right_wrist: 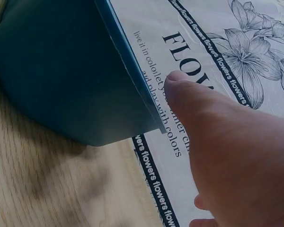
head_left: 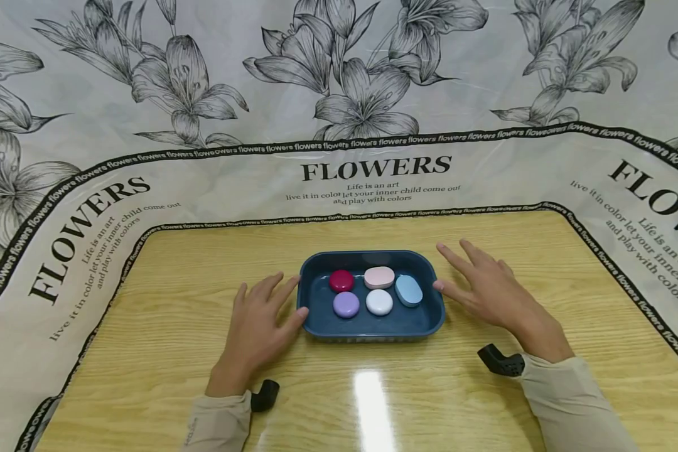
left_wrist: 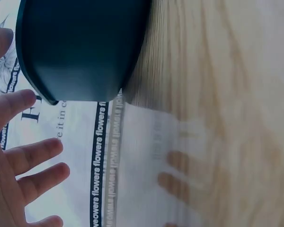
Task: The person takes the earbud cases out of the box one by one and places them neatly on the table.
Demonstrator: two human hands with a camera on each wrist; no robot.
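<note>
A dark blue rectangular tub (head_left: 371, 328) with rounded corners sits on the wooden table. Inside lie several smooth rounded pieces: a dark red one (head_left: 341, 280), a lilac one (head_left: 346, 304), a pale pink one (head_left: 379, 277), a white one (head_left: 380, 302) and a light blue oval (head_left: 409, 290). My left hand (head_left: 262, 323) is beside the tub's left end, fingers spread, thumb close to the rim. At the other end is my right hand (head_left: 494, 289), fingers extended, thumb near the rim. Neither hand holds anything. Both wrist views show the tub's outer wall (left_wrist: 85, 52) near the fingers.
The light wood table (head_left: 203, 263) reflects a bright streak of light in front of the tub. A white cloth (head_left: 373, 182) printed with flowers and lettering borders the table at the back and sides. Small black devices (head_left: 501, 361) are strapped at both wrists.
</note>
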